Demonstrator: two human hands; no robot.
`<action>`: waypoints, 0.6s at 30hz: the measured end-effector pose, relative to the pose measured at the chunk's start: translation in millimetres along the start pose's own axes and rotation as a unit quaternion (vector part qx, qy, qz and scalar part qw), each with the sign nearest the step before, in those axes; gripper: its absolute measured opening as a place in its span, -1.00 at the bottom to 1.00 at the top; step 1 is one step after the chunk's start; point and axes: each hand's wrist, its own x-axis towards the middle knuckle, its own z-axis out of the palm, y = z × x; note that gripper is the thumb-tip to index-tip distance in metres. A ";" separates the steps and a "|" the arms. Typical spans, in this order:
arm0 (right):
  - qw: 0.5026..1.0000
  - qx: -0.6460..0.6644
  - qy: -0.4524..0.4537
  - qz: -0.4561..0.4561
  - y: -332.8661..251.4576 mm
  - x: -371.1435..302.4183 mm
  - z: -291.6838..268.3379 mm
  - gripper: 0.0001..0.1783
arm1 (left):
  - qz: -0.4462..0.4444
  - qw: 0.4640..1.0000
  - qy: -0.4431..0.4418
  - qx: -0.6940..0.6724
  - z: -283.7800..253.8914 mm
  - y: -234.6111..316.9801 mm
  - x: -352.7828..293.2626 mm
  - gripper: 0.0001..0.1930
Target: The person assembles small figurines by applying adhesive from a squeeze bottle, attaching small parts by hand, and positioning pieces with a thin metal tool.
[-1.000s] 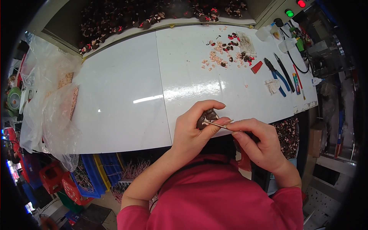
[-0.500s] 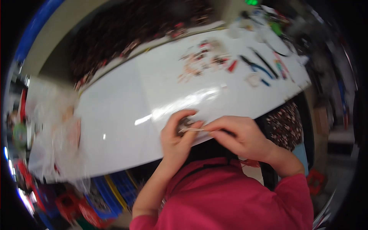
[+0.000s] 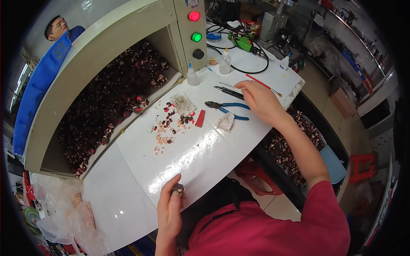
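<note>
My left hand (image 3: 169, 209) is over the near edge of the white table, fingers curled round a small dark piece (image 3: 179, 187) with a paler part. Its exact kind cannot be made out. At the table's right side, my right hand (image 3: 261, 101) is closed on a thin silvery pointed tool (image 3: 229, 85), whose tip points left. Just beside that hand lie a black slim tool (image 3: 229, 91) and cutters with blue handles (image 3: 236, 116). A red-handled brush (image 3: 259, 82) rests beyond it. Crumpled white tissue (image 3: 226, 122) sits on the near side.
Small dark and pinkish parts (image 3: 164, 138) are scattered mid-table by a red wedge (image 3: 200, 118). Behind stands a beige machine (image 3: 184, 36) heaped with dark parts. Needle-tipped bottles (image 3: 192, 77) stand upright. A parts bin (image 3: 294, 149) is at right, plastic bags (image 3: 64, 213) at left. Another person is behind.
My hands have moved apart. The right hand went forward and right to the tools with the thin tool; the left stays near the table edge with the small piece. The view has shifted.
</note>
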 end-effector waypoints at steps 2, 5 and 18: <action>0.989 -0.097 -0.022 -0.110 15.9 12.8 17.4 -0.85 | 0.058 0.996 0.014 0.064 4.0 -4.9 -2.5 -0.70; 0.985 -0.120 -0.038 -0.115 11.6 15.9 32.2 -0.86 | 0.040 0.998 -0.009 -0.049 -1.8 -13.0 -8.2 -0.68; 0.994 -0.010 -0.113 0.008 3.6 95.7 124.5 -0.34 | -0.018 0.951 0.033 -0.307 -10.6 -45.5 -13.1 -0.63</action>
